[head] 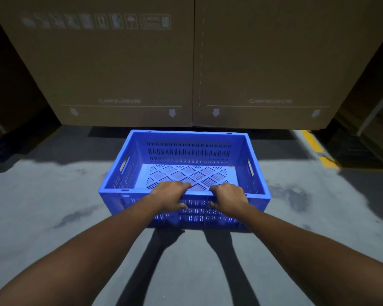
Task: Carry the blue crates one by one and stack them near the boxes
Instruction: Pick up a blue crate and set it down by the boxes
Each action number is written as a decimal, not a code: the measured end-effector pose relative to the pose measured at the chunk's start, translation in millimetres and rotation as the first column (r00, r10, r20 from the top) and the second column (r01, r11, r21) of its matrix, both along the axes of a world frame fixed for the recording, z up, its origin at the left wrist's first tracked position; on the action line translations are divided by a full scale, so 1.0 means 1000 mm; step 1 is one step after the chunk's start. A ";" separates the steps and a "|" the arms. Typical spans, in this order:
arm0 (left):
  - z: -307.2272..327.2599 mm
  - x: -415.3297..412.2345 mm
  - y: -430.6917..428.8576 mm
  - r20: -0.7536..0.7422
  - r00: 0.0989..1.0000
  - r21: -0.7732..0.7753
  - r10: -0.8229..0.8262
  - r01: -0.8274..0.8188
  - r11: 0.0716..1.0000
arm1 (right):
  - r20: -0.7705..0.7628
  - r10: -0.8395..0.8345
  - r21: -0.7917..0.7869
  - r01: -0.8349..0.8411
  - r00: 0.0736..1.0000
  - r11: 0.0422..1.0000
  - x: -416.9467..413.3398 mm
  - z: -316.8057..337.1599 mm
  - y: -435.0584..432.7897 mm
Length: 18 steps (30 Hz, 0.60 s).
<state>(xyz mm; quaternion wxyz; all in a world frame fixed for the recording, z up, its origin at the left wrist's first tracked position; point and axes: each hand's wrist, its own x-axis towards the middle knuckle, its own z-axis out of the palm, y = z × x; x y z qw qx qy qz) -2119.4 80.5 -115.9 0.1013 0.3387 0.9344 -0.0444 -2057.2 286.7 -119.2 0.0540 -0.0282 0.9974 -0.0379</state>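
- Both arms are reaching forward and down, casting two long shadows on the grey floor [53, 195] just in front of the person.
- The left hand [171, 195] and the right hand [229, 196] are clamping the near rim of the blue crate [184, 168], fingers hooking over the top edge and thumbs pressing the slotted outer wall; each grip is clenched on that one rim, close together near its middle.
- The crate is sitting low, at or just above the floor; I cannot tell whether its base is touching. It is empty, and no other crate is showing beneath or beside it.
- Risk, as I judge it: with both hands on one long side, the far side is carrying no support, so the crate could tip away or swing, and the side handle slots are going unused.
- Open floor is lying to the left and right of the crate, with a yellow floor line [316, 146] off to the right.
- Just beyond the far rim, the cardboard boxes [142, 74] are standing like a wall; pushing further forward could knock the crate into them.
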 end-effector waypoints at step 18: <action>0.533 0.062 0.001 -0.157 0.984 0.337 0.089 -0.031 0.941 | -0.233 -0.009 -0.229 -0.046 0.972 0.972 0.067 0.520 0.014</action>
